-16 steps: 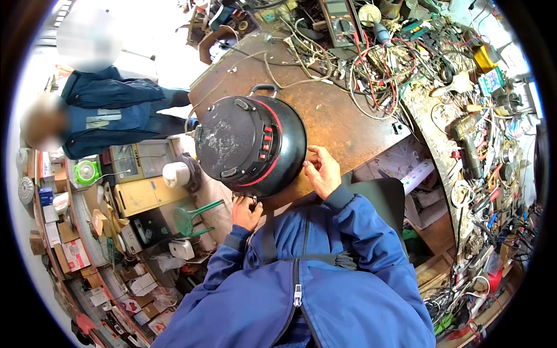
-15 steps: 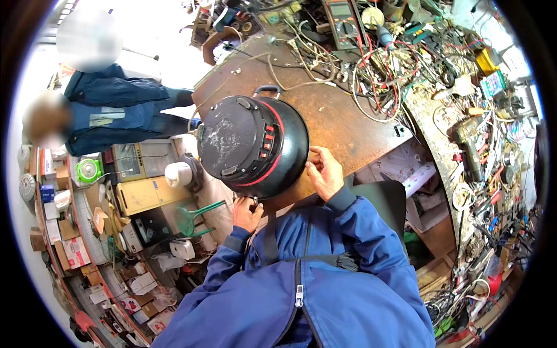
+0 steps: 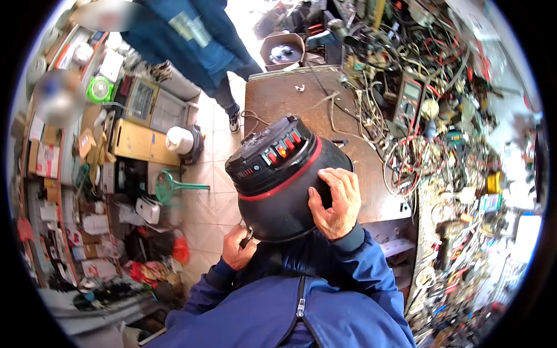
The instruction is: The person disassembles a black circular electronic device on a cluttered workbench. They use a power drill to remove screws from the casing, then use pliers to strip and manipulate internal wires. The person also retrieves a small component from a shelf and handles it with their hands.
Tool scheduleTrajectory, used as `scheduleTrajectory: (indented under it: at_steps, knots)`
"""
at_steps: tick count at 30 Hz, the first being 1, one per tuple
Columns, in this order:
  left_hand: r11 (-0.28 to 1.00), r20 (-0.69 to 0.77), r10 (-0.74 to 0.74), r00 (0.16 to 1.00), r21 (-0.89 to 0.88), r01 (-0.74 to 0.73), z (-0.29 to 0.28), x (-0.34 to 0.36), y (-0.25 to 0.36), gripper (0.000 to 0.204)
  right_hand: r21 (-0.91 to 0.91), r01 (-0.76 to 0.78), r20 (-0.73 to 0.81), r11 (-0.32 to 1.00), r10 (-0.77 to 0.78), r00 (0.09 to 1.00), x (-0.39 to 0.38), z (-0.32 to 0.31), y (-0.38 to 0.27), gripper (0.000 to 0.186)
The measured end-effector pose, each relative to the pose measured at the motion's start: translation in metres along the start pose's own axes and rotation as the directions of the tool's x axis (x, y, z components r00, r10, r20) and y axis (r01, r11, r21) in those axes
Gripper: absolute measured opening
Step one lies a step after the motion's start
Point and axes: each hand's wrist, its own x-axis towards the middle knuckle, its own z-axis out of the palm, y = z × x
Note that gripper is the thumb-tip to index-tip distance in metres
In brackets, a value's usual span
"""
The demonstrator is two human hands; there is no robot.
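Observation:
A black electric pot (image 3: 284, 203) with a red band and a row of red switches (image 3: 282, 149) is tilted on its side in front of my body. Its dusty base part points up and toward the far left. My left hand (image 3: 237, 249) is closed around the metal side handle (image 3: 248, 236) at the pot's near left. My right hand (image 3: 337, 206) holds the pot's right wall, fingers bent over the curve and thumb apart from them. Another handle (image 3: 340, 142) shows at the far side. The pot's inside is hidden.
The pot is over the near edge of a brown wooden table (image 3: 284, 95). Cables, a multimeter (image 3: 409, 98) and heaped tools lie on the right. A person in blue clothes (image 3: 191, 35) stands beyond the table's left side. A green stool (image 3: 168, 185) and loaded shelves are at left.
The pot has come nearer my body and tipped, so its switches face me more. My right hand has moved from its edge onto its side wall. The view has turned.

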Motion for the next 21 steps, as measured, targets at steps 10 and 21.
scheduleTrajectory:
  at_steps: [10,21]
  knots:
    - [0.953,-0.056,-0.141,0.988,-0.277,0.120,0.010,-0.038,0.008,0.019,-0.061,0.190,0.542,0.980,-0.127,0.830,0.080,0.002,-0.031,0.046]
    - [0.965,-0.142,0.012,0.990,-0.258,-0.049,0.024,-0.032,0.000,0.027,0.038,0.282,0.639,0.959,-0.240,0.731,0.114,0.037,-0.017,0.064]
